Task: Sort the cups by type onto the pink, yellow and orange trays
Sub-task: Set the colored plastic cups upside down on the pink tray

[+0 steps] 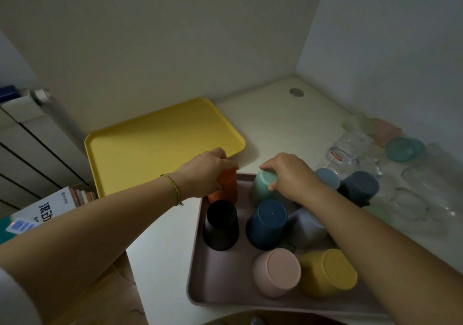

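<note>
Bench (275, 124) carries yellow tray (150, 149) far left and pink tray (220, 287) near, glass cups (348, 149) heaped off to the right. At the pink tray's far edge, left hand (203, 174) has its grip clamped round the upturned orange cup (228, 186); right hand (292, 174) grip clamped over the upturned mint cup (261, 188) beside it.

Legible on white book (47, 209), near left: large black Chinese characters, apparently 滚动. Smaller print below them cut off, unreadable. Red-and-white label on clear plastic bottle (350, 146), far right: too blurred to read.
</note>
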